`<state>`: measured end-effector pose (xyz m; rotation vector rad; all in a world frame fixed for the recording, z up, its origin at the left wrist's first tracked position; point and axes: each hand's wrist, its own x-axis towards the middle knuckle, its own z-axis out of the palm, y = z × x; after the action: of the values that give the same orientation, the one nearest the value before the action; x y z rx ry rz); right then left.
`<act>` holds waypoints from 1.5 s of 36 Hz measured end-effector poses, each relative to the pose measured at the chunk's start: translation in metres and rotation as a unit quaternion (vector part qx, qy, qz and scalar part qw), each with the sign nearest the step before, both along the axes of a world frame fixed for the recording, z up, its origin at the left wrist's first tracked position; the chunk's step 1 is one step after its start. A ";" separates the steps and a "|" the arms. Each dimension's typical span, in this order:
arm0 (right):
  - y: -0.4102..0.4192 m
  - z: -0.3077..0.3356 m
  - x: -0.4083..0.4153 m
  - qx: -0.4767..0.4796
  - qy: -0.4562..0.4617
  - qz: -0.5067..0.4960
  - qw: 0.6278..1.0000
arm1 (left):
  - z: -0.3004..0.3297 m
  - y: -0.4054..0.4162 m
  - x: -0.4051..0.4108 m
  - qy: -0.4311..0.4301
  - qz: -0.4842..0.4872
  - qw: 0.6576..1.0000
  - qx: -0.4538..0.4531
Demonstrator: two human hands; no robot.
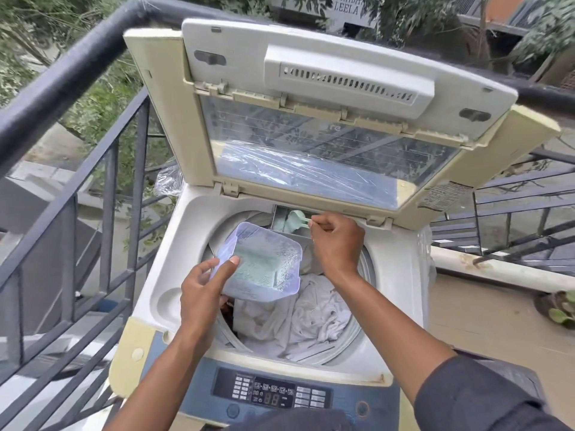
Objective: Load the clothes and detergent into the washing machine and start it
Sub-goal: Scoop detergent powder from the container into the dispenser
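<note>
A top-loading washing machine [401,275] stands with its lid [311,98] folded up. White clothes [311,315] lie in the drum. My left hand [205,293] grips a clear plastic tub [264,265] of pale green detergent powder, holding it over the drum's left side. My right hand [336,237] pinches the handle of a pale green scoop [295,218], whose bowl is tipped into the detergent drawer [281,225] at the drum's back rim. The control panel [273,395] with buttons and a display sits at the front.
A dark metal balcony railing [62,98] runs along the left and behind the machine. More railing [513,219] and a concrete ledge lie to the right, with a potted plant [560,309] at the far right. Crumpled clear plastic wrap [169,181] hangs behind the machine's left corner.
</note>
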<state>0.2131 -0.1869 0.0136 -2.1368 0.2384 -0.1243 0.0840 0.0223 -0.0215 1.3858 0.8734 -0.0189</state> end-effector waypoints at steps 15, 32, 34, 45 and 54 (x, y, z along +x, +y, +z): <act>-0.030 -0.001 -0.007 -0.029 -0.024 -0.015 0.999 | -0.001 -0.001 0.001 0.001 -0.008 1.000 0.005; -0.048 -0.004 -0.017 -0.096 -0.099 0.026 0.990 | -0.002 -0.004 0.000 -0.005 -0.016 1.000 0.011; -0.049 -0.004 -0.017 -0.119 -0.111 0.039 0.986 | -0.002 -0.003 0.000 -0.005 -0.017 1.000 0.014; -0.040 0.004 -0.017 -0.125 -0.152 0.109 0.974 | -0.006 -0.001 -0.003 -0.007 -0.018 1.000 0.017; -0.039 -0.002 -0.010 -0.121 -0.114 0.117 0.979 | -0.010 0.001 -0.001 0.000 -0.007 1.000 0.008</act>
<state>0.2033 -0.2264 0.0113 -2.3504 -0.1703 -0.2708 0.0828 0.0235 -0.0316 1.4075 0.8667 -0.0226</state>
